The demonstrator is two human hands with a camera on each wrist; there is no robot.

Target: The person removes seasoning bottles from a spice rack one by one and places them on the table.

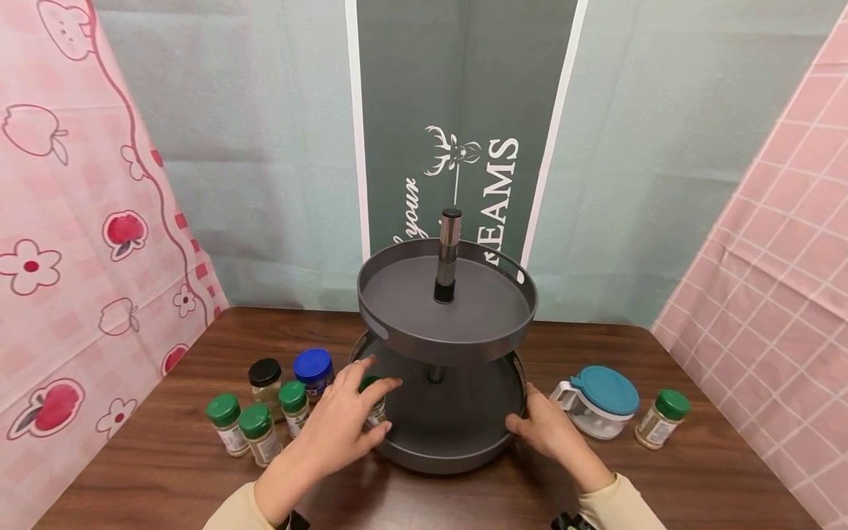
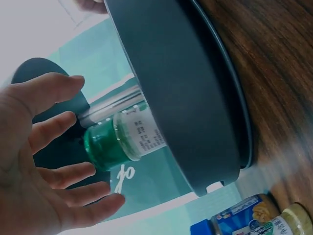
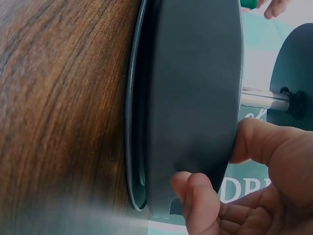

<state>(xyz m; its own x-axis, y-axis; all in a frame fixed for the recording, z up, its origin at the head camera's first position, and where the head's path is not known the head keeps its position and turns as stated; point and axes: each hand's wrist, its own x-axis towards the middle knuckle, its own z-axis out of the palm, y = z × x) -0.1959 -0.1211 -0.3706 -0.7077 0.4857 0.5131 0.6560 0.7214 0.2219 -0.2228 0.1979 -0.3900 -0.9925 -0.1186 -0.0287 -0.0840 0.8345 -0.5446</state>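
A dark grey two-tier turntable organizer [image 1: 450,462] stands on the table, with a metal post [image 1: 448,246] rising through its upper tray [image 1: 457,316]. On the lower tray's left side stands a green-lidded spice jar [image 2: 142,132], partly hidden behind fingers in the head view. My left hand [image 1: 341,416] hovers beside this jar with fingers spread; the left wrist view shows a gap between them. At the lower tray's right side, my right hand [image 1: 550,427] grips the rim, thumb over the inside and fingertips against the outer wall [image 3: 195,98].
Left of the organizer are several jars: green-lidded spice jars [image 1: 261,442], a black-lidded jar [image 1: 266,390] and a blue-lidded jar [image 1: 314,372]. To the right sit a clear container with a teal lid [image 1: 603,401] and another green-lidded jar [image 1: 662,419]. Curtains hang behind the table.
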